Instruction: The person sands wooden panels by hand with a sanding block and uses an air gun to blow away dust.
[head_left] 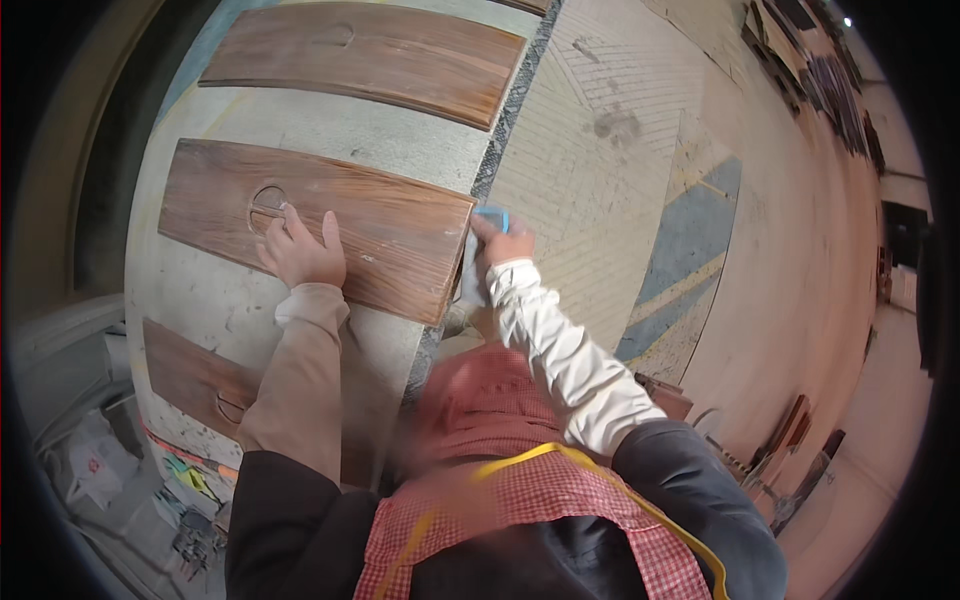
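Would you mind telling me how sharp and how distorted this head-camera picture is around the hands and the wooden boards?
In the head view, the left hand and the middle wooden board look fairly sharp; the right hand with its blue cloth is slightly soft; the red checked apron is blurred; board edges bow, and the rim falls dark.

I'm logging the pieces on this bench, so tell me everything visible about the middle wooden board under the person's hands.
The middle wooden board is a long, reddish-brown plank with streaky grain and pale scuffs, lying flat on the pale worktop between two similar boards. A round cut-out with a bar across it sits near its left end. The left hand rests flat on it beside that cut-out. The right hand presses a blue-and-white cloth against its right end.
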